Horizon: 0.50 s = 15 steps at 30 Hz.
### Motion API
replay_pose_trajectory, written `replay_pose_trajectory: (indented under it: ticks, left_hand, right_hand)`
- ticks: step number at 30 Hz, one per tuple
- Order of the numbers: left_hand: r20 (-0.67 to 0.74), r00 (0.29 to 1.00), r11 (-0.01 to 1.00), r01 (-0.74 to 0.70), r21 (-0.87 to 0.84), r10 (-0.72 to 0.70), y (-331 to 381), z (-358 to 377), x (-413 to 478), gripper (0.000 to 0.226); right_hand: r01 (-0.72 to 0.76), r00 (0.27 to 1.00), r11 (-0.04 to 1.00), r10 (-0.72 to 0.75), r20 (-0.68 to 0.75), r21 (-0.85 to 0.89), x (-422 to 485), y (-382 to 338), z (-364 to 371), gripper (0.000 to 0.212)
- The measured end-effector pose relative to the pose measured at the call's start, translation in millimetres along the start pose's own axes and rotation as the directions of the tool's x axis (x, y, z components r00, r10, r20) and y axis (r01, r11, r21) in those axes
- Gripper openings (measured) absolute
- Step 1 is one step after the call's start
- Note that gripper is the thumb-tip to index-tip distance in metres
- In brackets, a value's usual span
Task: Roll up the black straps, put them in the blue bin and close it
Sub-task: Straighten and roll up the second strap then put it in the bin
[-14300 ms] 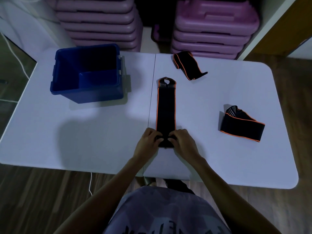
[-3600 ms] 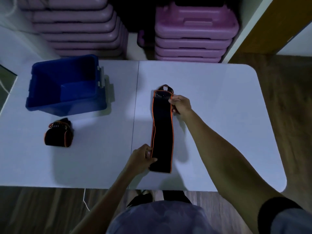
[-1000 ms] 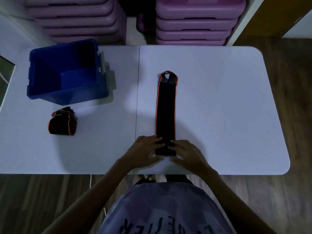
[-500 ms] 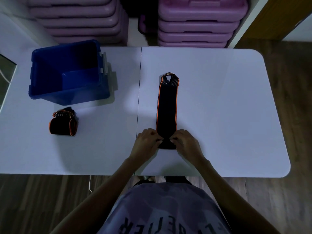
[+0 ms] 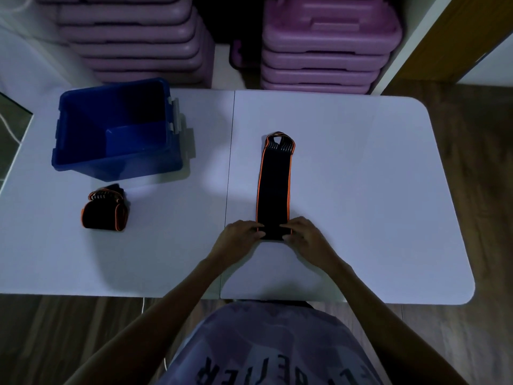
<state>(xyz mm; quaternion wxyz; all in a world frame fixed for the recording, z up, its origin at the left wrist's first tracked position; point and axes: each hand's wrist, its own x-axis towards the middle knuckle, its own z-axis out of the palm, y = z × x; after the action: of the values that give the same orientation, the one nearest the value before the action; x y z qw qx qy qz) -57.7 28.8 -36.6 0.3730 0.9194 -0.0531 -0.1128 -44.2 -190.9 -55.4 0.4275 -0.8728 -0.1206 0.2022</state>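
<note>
The near end of the flat strap is covered by both hands' fingertips. Beside it, the blue bin keeps its floor half in shadow.

- The white folding table lies bare to the right of the flat black strap with orange edging.
- Both hands, left and right, occupy the strap's near end.
- The open blue plastic bin and the rolled black strap just in front of it obstruct the left side.
- Stacked purple plastic cases block the far edge.
</note>
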Motion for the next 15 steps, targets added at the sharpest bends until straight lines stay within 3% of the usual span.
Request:
replay_pose_trajectory:
  ticks: [2, 5, 9, 11, 13, 15]
  left_hand:
    - [0.012, 0.973, 0.961, 0.230, -0.156, -0.231, 6.0, 0.7, 8.9, 0.024]
    - [-0.054, 0.946, 0.931, 0.302, -0.202, -0.319, 10.4, 5.3, 18.1, 0.020]
    - [-0.178, 0.965, 0.977, 0.173, -0.125, -0.193, 11.7, 11.0, 19.6, 0.013]
    - [-0.207, 0.977, 0.998, -0.043, 0.046, 0.052, 4.1, 14.5, 13.7, 0.019]
    - [-0.100, 0.970, 0.954, -0.193, 0.230, 0.220, -9.3, 17.4, 5.2, 0.041]
    - [-0.021, 0.974, 0.933, -0.209, 0.293, 0.224, -19.7, 14.3, 0.7, 0.054]
  right_hand:
    - [-0.075, 0.996, 0.993, 0.079, -0.046, 0.091, 6.7, -8.2, -3.2, 0.027]
    - [-0.097, 0.986, 0.991, 0.109, -0.124, 0.097, 12.5, -10.9, -2.0, 0.029]
    - [-0.089, 0.977, 0.996, 0.089, -0.193, 0.011, 12.3, -10.7, 6.2, 0.026]
    - [-0.099, 0.971, 0.994, 0.085, -0.224, -0.053, 7.5, -8.3, 7.6, 0.028]
    - [-0.060, 0.979, 0.987, 0.029, -0.202, -0.150, 1.1, -2.7, 7.0, 0.039]
    - [-0.003, 0.993, 0.965, -0.028, -0.112, -0.261, -3.1, 1.8, 5.3, 0.054]
